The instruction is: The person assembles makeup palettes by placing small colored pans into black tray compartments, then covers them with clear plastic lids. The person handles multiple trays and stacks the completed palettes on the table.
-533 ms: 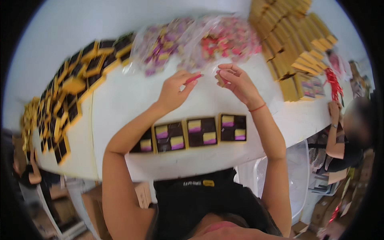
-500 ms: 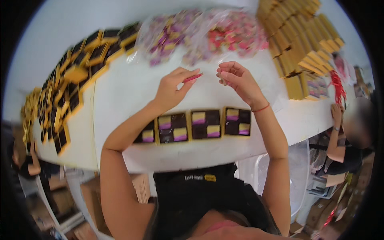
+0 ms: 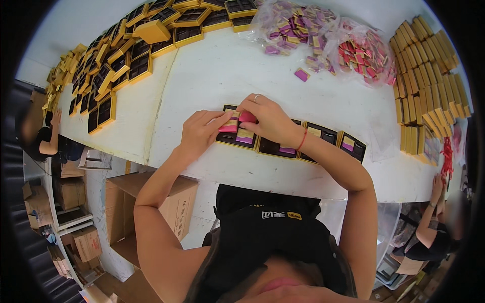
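Observation:
My left hand (image 3: 198,132) pinches a small pink-and-gold wrapped square (image 3: 227,127) over the left side of the leftmost box. Right beside it, my right hand (image 3: 270,118) has its fingertips closed on another pink wrapped square (image 3: 247,116), at that box's far right compartment. This shallow black box with a gold edge (image 3: 230,144) also holds a purple-and-gold wrapped square (image 3: 245,136) in its near right compartment. More such boxes continue the row to the right, among them the rightmost box (image 3: 357,150); my right wrist and forearm cover parts of them.
Clear bags of purple squares (image 3: 293,30) and pink squares (image 3: 361,55) lie at the far side. One loose purple square (image 3: 302,74) is on the white table (image 3: 202,76). Many dark-lined boxes (image 3: 139,50) heap at left, gold boxes (image 3: 424,76) stack at right. Other people work at both sides.
Both hands have come down from above the table to the leftmost box, bringing the pink squares there. The view has shifted, so the row and bags appear farther right.

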### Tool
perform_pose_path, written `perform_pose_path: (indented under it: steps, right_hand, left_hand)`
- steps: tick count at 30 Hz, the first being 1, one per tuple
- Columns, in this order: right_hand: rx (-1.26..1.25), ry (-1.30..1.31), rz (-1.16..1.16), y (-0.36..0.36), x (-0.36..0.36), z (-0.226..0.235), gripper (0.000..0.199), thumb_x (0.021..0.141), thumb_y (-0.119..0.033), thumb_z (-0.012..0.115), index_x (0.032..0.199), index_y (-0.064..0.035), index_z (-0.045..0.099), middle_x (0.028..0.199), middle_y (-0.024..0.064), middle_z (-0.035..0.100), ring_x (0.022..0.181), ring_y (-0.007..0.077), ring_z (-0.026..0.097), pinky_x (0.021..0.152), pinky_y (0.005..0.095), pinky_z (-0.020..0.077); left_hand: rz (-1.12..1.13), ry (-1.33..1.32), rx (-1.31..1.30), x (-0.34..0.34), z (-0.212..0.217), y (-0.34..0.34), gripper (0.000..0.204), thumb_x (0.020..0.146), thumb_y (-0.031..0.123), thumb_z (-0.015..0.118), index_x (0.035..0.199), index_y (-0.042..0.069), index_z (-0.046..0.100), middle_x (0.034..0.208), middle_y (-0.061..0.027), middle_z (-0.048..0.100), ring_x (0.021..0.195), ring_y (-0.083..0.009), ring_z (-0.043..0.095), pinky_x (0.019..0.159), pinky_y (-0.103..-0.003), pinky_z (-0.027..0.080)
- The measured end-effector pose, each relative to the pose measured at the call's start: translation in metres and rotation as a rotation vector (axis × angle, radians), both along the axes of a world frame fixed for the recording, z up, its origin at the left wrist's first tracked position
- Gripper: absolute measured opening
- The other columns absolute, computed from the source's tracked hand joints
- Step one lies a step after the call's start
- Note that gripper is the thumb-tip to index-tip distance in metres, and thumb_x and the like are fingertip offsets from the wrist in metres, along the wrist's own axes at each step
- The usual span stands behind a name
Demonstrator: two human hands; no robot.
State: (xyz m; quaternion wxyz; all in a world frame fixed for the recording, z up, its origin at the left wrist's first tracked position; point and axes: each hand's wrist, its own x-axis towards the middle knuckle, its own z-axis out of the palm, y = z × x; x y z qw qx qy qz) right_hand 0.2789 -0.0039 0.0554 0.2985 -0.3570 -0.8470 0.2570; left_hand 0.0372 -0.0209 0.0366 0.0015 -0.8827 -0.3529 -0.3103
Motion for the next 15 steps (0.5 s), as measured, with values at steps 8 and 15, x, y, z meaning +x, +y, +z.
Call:
perform_pose_path:
  steps: [8, 15]
  right_hand:
    - [0.022, -0.096, -0.030, -0.019, 0.021, 0.002, 0.041, 0.078, -0.016, 0.075, 0.116, -0.0053, 0.064, 0.120, 0.0120, 0.062, 0.108, 0.0299, 0.057, 0.093, 0.0396, 0.0478]
    - [0.182, -0.067, -0.090, -0.026, 0.012, -0.007, 0.045, 0.079, -0.016, 0.074, 0.121, -0.0064, 0.061, 0.112, 0.0105, 0.064, 0.098, 0.0296, 0.059, 0.086, 0.0389, 0.0491]
  left_hand:
    - [0.033, -0.143, -0.399, -0.012, 0.004, -0.023, 0.056, 0.077, -0.004, 0.065, 0.130, 0.013, 0.060, 0.116, -0.0075, 0.067, 0.102, -0.0281, 0.064, 0.088, -0.038, 0.051]
    - [-0.034, -0.025, -0.220, 0.004, 0.002, -0.046, 0.053, 0.079, 0.004, 0.070, 0.131, 0.003, 0.058, 0.132, -0.0126, 0.060, 0.121, -0.0315, 0.056, 0.104, -0.046, 0.044]
